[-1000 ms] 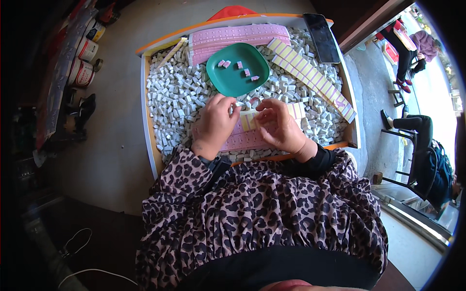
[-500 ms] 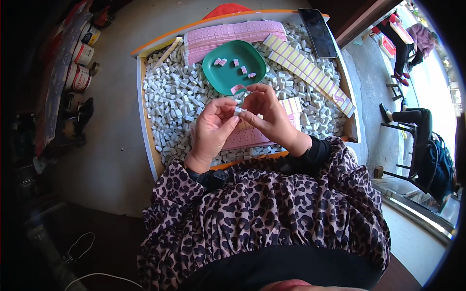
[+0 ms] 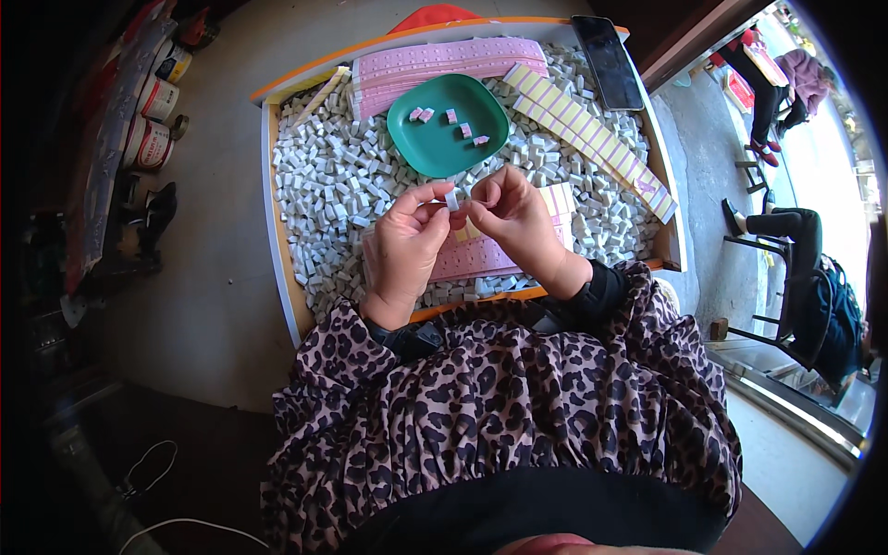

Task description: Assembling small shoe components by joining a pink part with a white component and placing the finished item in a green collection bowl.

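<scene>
Above the near part of a box full of small white blocks [image 3: 324, 203], my two hands meet fingertip to fingertip. My left hand [image 3: 404, 245] is closed, pinching one small white block [image 3: 451, 201] between thumb and fingers. My right hand [image 3: 524, 229] is closed too, its thumb and fingertips pressed together right beside that block; what they grip is too small to make out. Just beyond my fingers lies a green plate [image 3: 435, 153] with several pink-and-white blocks [image 3: 465, 131] on it. Beneath my hands is a pink printed sheet [image 3: 476, 264], partly covered.
More pink sheets [image 3: 444, 60] lie at the box's far side. Yellow striped strips [image 3: 592, 143] slant along the right, and a dark phone [image 3: 608, 65] rests at the far right corner. Cans [image 3: 155, 100] stand at left; people and a chair [image 3: 786, 310] are at right.
The curved pink piece at my right fingertips no longer shows. My right fingers have drawn in and curled, and the white block in my left hand now stands more upright.
</scene>
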`<state>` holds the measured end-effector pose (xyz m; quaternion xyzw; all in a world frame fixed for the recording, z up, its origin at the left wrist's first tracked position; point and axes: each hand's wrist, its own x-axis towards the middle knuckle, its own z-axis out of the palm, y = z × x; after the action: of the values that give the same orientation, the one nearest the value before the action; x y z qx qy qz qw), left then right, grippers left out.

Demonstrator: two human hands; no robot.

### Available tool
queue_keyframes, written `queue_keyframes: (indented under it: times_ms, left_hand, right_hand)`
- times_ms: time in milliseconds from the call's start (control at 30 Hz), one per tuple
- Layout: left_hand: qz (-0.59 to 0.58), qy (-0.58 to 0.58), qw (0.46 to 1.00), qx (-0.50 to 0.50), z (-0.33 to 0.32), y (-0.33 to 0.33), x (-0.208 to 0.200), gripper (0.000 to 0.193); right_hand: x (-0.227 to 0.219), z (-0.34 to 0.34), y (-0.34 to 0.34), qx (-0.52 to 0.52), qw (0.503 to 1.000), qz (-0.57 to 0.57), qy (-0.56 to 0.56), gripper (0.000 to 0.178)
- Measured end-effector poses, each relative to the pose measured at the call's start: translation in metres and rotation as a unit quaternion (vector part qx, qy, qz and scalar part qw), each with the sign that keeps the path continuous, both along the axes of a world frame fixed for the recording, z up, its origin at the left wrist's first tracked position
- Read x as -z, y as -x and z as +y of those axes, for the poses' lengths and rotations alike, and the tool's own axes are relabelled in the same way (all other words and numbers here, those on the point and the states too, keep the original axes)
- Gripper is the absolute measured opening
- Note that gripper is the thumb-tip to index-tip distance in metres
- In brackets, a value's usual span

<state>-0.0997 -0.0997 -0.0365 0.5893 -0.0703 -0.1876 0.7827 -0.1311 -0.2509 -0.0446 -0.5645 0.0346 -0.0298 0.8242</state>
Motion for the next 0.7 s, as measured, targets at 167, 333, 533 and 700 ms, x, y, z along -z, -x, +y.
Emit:
queue_keyframes:
  times_ms: [167, 333, 533, 700]
  left_hand:
    - [-0.008, 0.011, 1.000, 0.000, -0.001, 0.001, 0.000, 0.025]
    - [-0.011, 0.015, 1.000, 0.007, -0.002, 0.002, -0.001, 0.024]
    - [-0.022, 0.023, 0.999, 0.021, 0.002, -0.001, 0.004, 0.021]
    - [0.008, 0.068, 0.996, 0.050, 0.010, -0.006, 0.004, 0.019]
  right_hand:
    - [0.001, 0.004, -0.002, 0.004, 1.000, -0.001, -0.012, 0.026]
    - [0.005, 0.003, -0.002, 0.004, 1.000, -0.003, 0.011, 0.026]
    - [0.006, 0.002, 0.000, -0.006, 1.000, 0.009, 0.008, 0.026]
    - [0.004, -0.002, 0.000, -0.024, 0.998, -0.004, 0.050, 0.025]
